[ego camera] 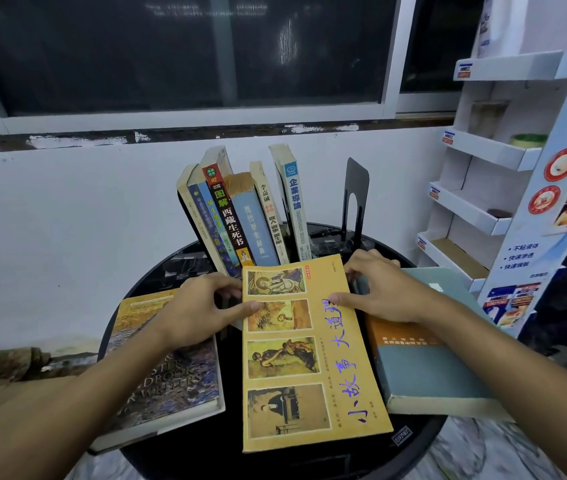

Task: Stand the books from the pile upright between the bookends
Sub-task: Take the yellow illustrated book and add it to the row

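A yellow book (313, 358) with four pictures and purple lettering lies flat in the middle of the round black table (205, 455). My left hand (199, 306) pinches its far left edge, thumb on the cover. My right hand (382, 292) grips its far right edge the same way. Several books (240, 209) stand upright and lean left at the back. A black bookend (354, 199) stands to their right, apart from them. The left bookend is hidden behind the books.
A thick book with a painted cover (167, 368) lies flat on the left. A grey-green and orange book (427, 344) lies flat on the right, overhanging the table. A white cardboard display shelf (482, 188) stands at the right. A wall and window are behind.
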### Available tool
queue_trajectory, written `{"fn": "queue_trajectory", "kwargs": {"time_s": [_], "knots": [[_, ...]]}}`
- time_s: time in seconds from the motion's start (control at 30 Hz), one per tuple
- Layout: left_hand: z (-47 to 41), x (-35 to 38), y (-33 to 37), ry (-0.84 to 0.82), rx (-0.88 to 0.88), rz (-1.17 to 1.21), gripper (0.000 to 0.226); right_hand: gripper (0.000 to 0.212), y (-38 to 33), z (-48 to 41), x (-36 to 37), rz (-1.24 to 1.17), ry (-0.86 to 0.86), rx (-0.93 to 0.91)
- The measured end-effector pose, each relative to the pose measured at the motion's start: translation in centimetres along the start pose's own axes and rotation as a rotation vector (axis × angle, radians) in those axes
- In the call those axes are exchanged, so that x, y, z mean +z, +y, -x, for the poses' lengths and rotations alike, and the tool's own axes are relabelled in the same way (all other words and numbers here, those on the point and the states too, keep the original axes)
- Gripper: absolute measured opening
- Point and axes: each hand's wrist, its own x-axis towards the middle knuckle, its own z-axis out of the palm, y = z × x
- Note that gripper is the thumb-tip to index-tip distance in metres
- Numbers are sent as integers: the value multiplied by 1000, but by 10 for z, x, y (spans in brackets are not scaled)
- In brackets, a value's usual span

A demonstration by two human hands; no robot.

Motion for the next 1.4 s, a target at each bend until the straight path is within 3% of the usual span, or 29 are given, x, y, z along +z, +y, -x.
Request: {"fn": "queue_trajectory", "kwargs": {"time_s": [0.13,0.27,0.33,0.57,0.8,1.23,1.3,1.4], "knots": [[5,-7,11,44,-23,235,47,32,-9,2,-11,-141,84,-30],[8,-15,23,95,-34,458,48,30,-22,2,-20,-377,156,-33],[9,-20,29,129,-19,506,50,31,-27,1,-26,-376,188,-24],[6,-42,40,288,32,501,59,33,-45,-7,-52,-423,358,-85],[-2,-60,60,458,147,463,53,36,-58,-19,-75,-379,487,-160],[1,-45,44,497,185,483,59,41,-54,-34,-52,-410,544,-176],[3,-45,41,461,194,499,56,49,-55,-37,-50,-400,535,-171],[7,-43,39,391,232,469,48,76,-59,-41,-46,-303,584,-134]]}}
